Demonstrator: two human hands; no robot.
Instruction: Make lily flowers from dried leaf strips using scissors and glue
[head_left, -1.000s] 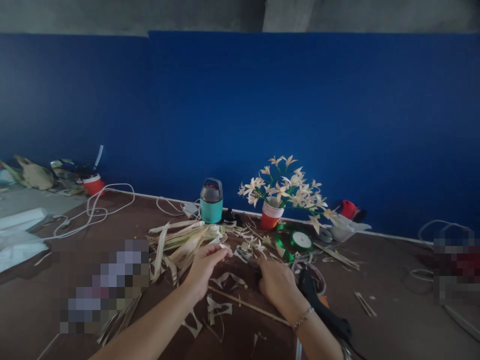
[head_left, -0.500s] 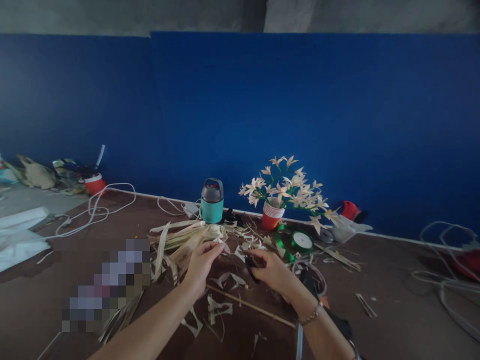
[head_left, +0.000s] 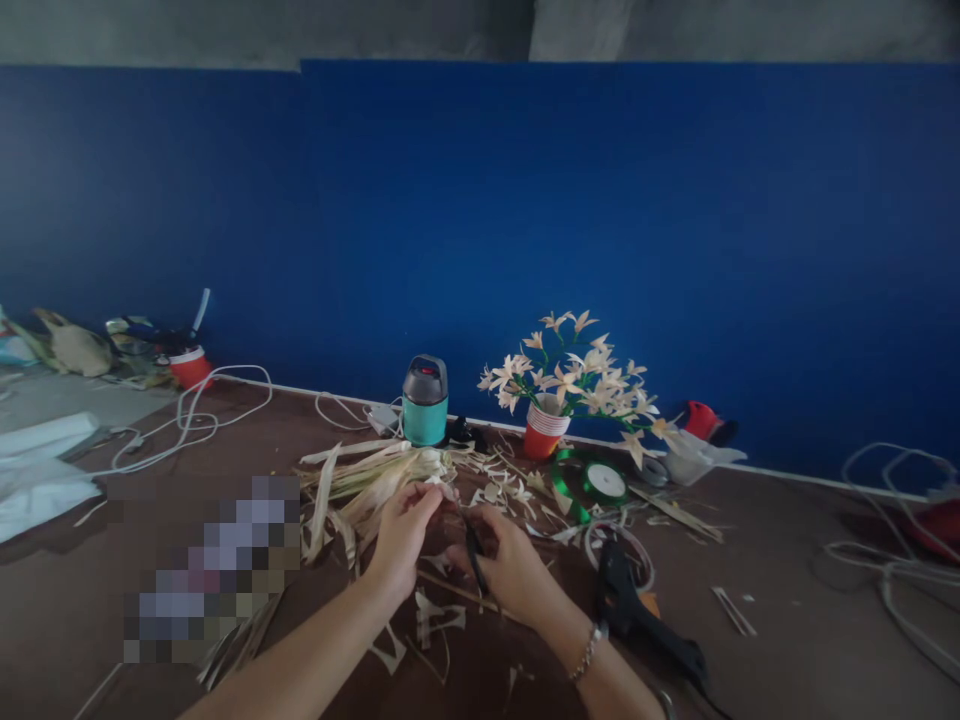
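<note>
My left hand (head_left: 401,540) pinches a small pale piece of corn husk (head_left: 448,491) between thumb and fingertips; most of it is hidden. Close on its right, my right hand (head_left: 517,570) grips black-handled scissors (head_left: 475,558), their tips up by the husk piece. Whether the blades touch it I cannot tell. Behind my left hand spreads a pile of dried corn husks (head_left: 375,478). Cut husk scraps (head_left: 439,617) lie below my hands, and small star-shaped cutouts (head_left: 519,492) lie beyond my right hand.
Husk flowers (head_left: 600,388) on green stems stand in stacked red cups (head_left: 545,440). Near them lies a green ribbon roll (head_left: 604,482). A black glue gun (head_left: 649,625) rests right of my right forearm. A teal container (head_left: 425,422) stands by the blue wall (head_left: 450,220). White cables (head_left: 187,415) run left.
My right hand has moved left and slightly down, bringing the scissors closer to my left hand. The glue gun now shows beside my forearm. My left hand has barely moved.
</note>
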